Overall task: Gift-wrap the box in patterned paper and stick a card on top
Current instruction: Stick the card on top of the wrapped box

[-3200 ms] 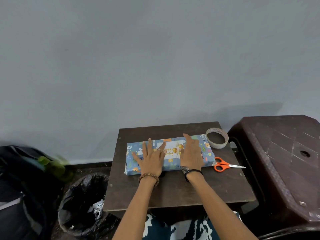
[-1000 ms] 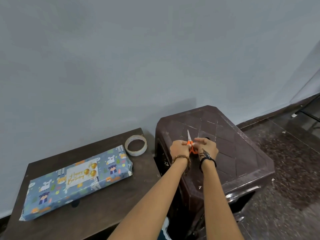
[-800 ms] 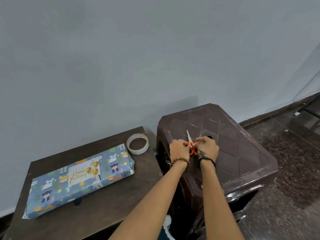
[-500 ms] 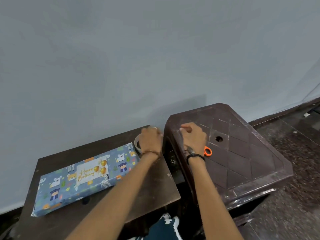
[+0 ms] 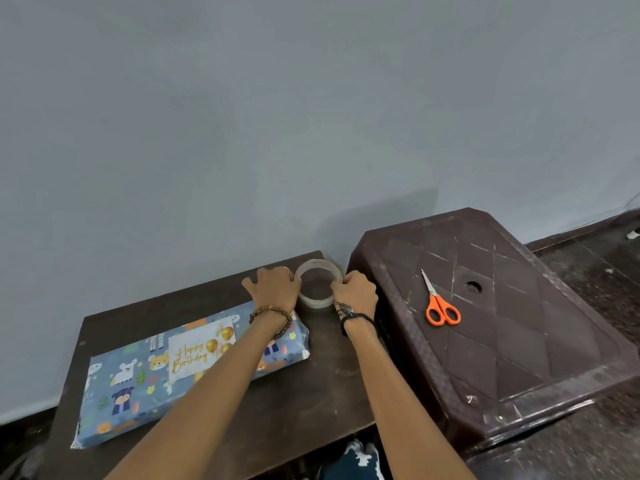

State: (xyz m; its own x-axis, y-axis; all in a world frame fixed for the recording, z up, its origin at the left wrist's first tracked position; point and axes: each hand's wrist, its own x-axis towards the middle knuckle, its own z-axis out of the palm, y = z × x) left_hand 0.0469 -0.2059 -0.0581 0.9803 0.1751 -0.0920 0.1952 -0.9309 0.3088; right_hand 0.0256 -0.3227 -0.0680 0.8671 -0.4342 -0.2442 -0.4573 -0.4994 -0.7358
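The wrapped box (image 5: 131,382), in blue paper with animal prints, lies on the dark wooden table (image 5: 311,403). A white "Happy Birthday" card (image 5: 194,351) sits on its top, partly hidden by my left forearm. Behind the box's right end a clear tape roll (image 5: 318,299) is tilted up between both hands. My left hand (image 5: 277,287) grips its left rim and my right hand (image 5: 355,292) grips its right rim.
A dark brown plastic stool (image 5: 519,341) stands right of the table, with orange-handled scissors (image 5: 438,303) lying on its top. A grey wall runs close behind the table. Dark speckled floor (image 5: 595,271) lies to the right.
The scissors went from both hands onto the stool top. Both hands moved left to the tape roll and took hold of it. The view swung back left.
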